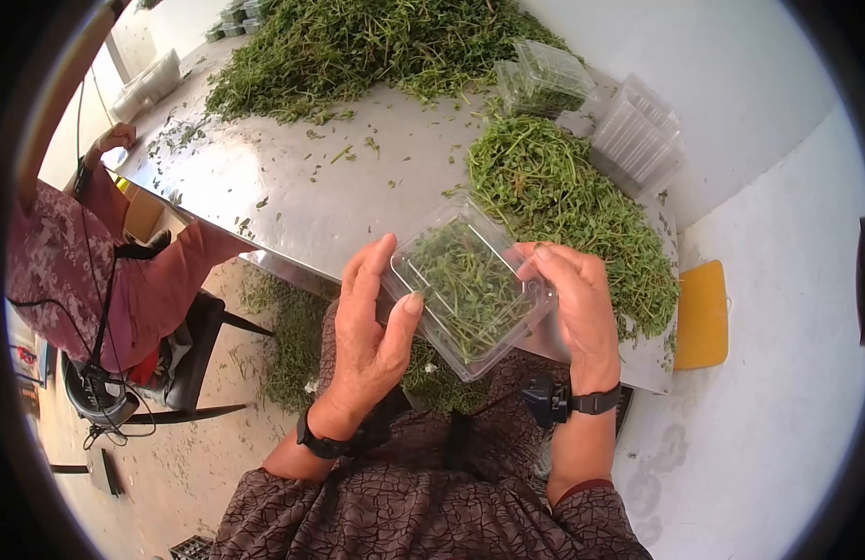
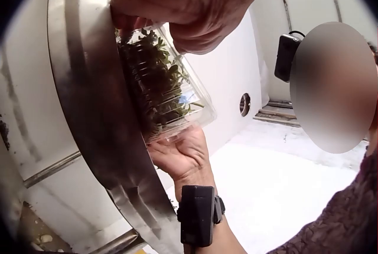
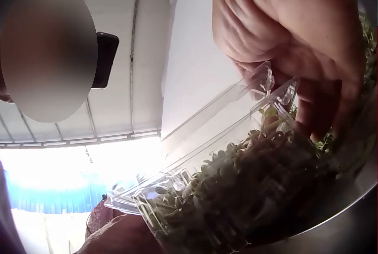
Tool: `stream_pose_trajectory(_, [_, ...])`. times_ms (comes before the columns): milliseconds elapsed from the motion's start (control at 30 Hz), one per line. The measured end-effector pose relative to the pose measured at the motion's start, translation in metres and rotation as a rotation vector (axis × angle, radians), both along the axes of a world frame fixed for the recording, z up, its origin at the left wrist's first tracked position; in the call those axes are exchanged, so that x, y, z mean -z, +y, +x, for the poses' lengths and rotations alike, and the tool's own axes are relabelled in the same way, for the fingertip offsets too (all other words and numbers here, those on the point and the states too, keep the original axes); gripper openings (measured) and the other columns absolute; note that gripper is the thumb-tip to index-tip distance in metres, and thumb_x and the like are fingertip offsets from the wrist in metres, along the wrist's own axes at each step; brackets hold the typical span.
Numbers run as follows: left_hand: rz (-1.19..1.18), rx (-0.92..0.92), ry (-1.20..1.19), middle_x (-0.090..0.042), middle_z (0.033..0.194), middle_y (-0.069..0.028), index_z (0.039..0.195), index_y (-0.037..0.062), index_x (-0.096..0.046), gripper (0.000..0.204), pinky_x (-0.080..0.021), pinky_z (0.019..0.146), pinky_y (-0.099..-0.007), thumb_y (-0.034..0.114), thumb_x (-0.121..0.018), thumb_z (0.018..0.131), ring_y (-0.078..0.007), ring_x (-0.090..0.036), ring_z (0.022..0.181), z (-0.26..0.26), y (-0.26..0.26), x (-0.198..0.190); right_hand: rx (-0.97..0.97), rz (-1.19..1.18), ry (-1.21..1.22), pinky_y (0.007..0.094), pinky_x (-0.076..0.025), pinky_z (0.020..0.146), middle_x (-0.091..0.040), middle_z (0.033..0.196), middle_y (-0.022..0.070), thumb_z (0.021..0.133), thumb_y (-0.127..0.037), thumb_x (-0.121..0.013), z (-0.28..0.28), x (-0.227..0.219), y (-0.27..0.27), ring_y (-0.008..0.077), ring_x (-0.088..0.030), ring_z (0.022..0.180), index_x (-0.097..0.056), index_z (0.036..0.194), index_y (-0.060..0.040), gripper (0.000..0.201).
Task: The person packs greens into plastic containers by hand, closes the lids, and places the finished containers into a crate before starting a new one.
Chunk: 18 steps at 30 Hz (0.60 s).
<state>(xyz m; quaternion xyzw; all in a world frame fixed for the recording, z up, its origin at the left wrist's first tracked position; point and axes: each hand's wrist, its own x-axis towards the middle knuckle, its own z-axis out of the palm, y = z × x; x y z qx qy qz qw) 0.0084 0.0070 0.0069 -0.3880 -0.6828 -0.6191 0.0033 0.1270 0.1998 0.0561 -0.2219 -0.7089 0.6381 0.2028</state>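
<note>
A clear plastic clamshell box (image 1: 462, 289) packed with leafy green stems is held tilted between both hands, just off the table's near edge. My left hand (image 1: 365, 327) grips its left side, thumb at the near edge. The right hand (image 1: 582, 303) holds the opposite side, with thumb and fingers at the rim. In the right wrist view, the lid and base of the box (image 3: 236, 142) stand slightly apart near the right hand (image 3: 289, 35). Greens (image 3: 230, 189) fill the base. The left wrist view shows the right palm (image 2: 186, 153) against the box's end.
The metal table (image 1: 302, 210) carries a large heap of greens (image 1: 358, 47) and a smaller pile (image 1: 582, 215). Stacked empty boxes (image 1: 640, 135) and filled boxes (image 1: 544, 79) stand by the wall. Another person (image 1: 87, 271) sits at left. A yellow stool (image 1: 701, 313) stands right.
</note>
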Motion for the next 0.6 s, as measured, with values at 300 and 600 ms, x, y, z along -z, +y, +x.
stream_pose_trajectory(300, [-0.051, -0.029, 0.022, -0.050, 0.129, -0.0210, 0.135, -0.0050, -0.046, 0.053, -0.045, 0.097, -0.0386, 0.010, -0.064, 0.087, -0.0301, -0.054, 0.115, 0.004, 0.001, -0.009, 0.138, -0.026, 0.100, 0.0250, -0.044, 0.067, -0.067, 0.081, 0.0054, 0.091, -0.016, -0.060, -0.003, 0.010, -0.002, 0.0086, -0.056, 0.073, -0.068, 0.086, 0.0039, 0.022])
stream_pose_trajectory(600, [-0.051, -0.045, 0.045, -0.047, 0.132, -0.0149, 0.136, -0.0017, -0.046, 0.051, -0.044, 0.094, -0.0327, 0.018, -0.062, 0.091, -0.0218, -0.052, 0.112, 0.005, 0.001, -0.007, 0.268, 0.238, -0.065, 0.0221, -0.043, 0.060, -0.063, 0.076, 0.0001, 0.092, -0.016, -0.059, 0.014, -0.003, -0.010, 0.0053, -0.056, 0.070, -0.068, 0.092, 0.0025, 0.020])
